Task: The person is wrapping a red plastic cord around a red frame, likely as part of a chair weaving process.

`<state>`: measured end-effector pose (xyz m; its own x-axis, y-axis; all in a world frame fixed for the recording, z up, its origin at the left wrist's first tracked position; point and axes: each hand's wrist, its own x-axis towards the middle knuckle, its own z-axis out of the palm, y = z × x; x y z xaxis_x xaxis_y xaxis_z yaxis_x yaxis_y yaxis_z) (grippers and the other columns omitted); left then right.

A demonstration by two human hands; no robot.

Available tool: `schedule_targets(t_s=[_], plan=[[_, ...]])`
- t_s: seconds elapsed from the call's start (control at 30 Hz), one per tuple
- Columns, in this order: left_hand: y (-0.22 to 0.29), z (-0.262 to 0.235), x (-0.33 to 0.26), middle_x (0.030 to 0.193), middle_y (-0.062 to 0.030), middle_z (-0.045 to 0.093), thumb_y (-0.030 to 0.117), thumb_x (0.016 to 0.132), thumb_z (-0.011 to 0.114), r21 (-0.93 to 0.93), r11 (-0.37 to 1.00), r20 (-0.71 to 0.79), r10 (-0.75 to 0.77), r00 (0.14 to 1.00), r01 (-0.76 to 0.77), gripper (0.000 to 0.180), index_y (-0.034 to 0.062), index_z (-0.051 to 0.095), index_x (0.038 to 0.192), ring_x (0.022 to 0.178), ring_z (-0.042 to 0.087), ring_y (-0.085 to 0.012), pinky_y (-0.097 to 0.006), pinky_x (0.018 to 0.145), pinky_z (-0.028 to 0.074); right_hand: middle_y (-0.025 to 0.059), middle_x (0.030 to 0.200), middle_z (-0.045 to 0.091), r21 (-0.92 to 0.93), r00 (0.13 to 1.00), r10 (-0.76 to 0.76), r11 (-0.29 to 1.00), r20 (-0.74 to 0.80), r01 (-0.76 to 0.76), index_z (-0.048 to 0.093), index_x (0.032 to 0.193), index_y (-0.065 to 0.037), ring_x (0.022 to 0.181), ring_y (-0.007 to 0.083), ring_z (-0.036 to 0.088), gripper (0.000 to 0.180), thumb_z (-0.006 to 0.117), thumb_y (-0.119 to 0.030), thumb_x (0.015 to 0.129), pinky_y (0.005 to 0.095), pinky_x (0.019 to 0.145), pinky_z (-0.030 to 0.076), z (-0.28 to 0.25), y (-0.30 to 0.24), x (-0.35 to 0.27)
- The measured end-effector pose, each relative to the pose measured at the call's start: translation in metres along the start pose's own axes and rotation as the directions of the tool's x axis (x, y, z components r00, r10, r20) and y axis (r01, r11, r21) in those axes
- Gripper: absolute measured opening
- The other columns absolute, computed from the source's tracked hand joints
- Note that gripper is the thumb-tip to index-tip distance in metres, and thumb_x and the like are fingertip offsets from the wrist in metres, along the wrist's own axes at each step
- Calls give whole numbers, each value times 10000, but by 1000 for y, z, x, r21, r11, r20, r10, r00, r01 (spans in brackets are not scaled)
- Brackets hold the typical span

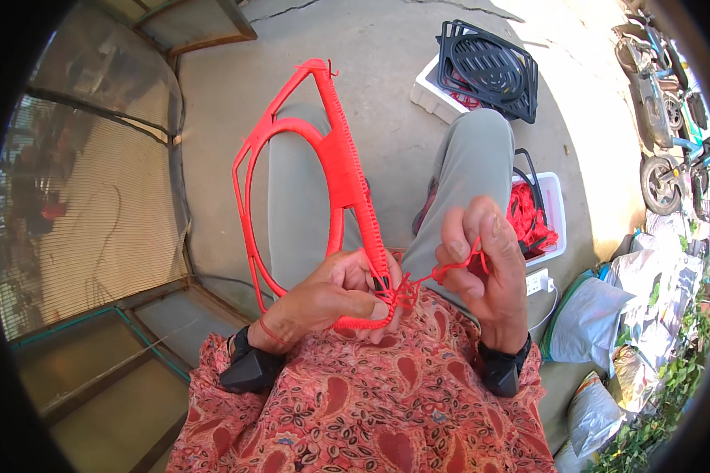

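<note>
Resting across my lap is a frame (pixel 342 172) wrapped in red cord, with a ring inside a four-sided outline. My left hand (pixel 335 293) is closed on its near corner, thumb pressed against the wrapped bar. A short stretch of dark bar shows between the wraps by my fingers. Red cord (pixel 442 272) runs from that corner to my right hand (pixel 485 264), raised over my right thigh. My right fingers are curled around the cord, and a loop of it hangs between them. Loose red strands bunch at the corner.
Right of my leg, a white bin (pixel 558 209) holds red cord and a dark frame. Ahead, black frames (pixel 489 71) lean on a white foam box (pixel 427 91). A power strip (pixel 538 281), sacks (pixel 588 315) and parked bikes (pixel 661 181) are at right; a framed panel (pixel 110 185) is left.
</note>
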<state>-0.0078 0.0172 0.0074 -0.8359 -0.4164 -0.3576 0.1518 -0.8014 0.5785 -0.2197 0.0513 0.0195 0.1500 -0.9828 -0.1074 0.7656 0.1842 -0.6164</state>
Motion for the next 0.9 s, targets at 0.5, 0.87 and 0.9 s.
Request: schedule_targets(t_s=[0.5,0.87,0.9], plan=[[-15,3,13,804,-70,645,41,825,638,111,993,-135,-28,990,43,277,4,542,1082,588,613,-122,-228,514,476,1,606,402,93,977,89,990,195,-109,404,774,-95,493,61,294,342,559,-346,949,219,422,259,2,14,-27],[-17,-2,13,804,-72,631,48,846,581,-62,997,-95,-43,995,37,226,-3,544,1064,583,619,-149,-241,520,482,-7,597,386,160,992,117,980,39,-121,389,749,-101,460,37,261,358,560,-343,950,201,379,220,-32,10,-48],[-17,-3,14,795,-73,625,64,851,573,-85,994,-109,-80,991,71,213,-4,542,1051,575,621,-159,-252,516,488,-5,598,385,128,993,114,985,43,-118,390,751,-100,463,38,264,355,567,-339,947,201,380,222,-34,10,-51]])
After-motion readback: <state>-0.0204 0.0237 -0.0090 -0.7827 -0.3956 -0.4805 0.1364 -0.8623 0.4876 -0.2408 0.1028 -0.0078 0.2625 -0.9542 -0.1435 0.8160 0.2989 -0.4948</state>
